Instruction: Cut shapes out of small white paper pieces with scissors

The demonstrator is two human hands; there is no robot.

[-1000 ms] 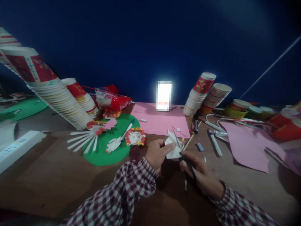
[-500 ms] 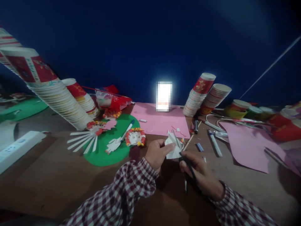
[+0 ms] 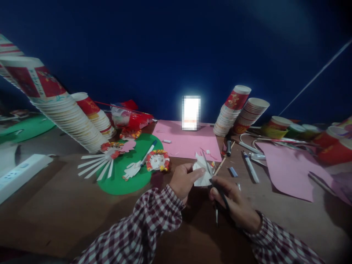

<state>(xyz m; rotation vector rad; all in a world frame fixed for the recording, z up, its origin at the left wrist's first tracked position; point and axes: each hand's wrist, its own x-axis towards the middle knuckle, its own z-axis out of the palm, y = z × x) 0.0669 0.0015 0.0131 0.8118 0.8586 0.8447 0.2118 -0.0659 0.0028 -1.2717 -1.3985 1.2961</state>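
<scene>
My left hand (image 3: 183, 180) pinches a small piece of white paper (image 3: 200, 175) between thumb and fingers, above the brown table. In my right hand (image 3: 233, 203) is a pair of scissors (image 3: 224, 198) with dark handles, the fingers curled around them. The scissor blades lie against the right part of the paper and point up and away from me. Left of my hands, a lion-face cutout (image 3: 158, 160) with a red and yellow mane rests at the edge of a green paper sheet (image 3: 125, 187). A white paper cutout (image 3: 132, 171) and a marker (image 3: 149, 152) lie on that sheet.
Tall stacks of paper cups (image 3: 68, 113) lean at the left, with more cup stacks (image 3: 232, 112) at the back right. A bright screen (image 3: 191, 113) stands behind a pink sheet (image 3: 187, 141). A marker (image 3: 250, 167), a second pink sheet (image 3: 291, 176) and a power strip (image 3: 20, 176) are around.
The scissor blades have shifted slightly against the white paper. Both hands stay in nearly the same place, and the whole view has moved very little.
</scene>
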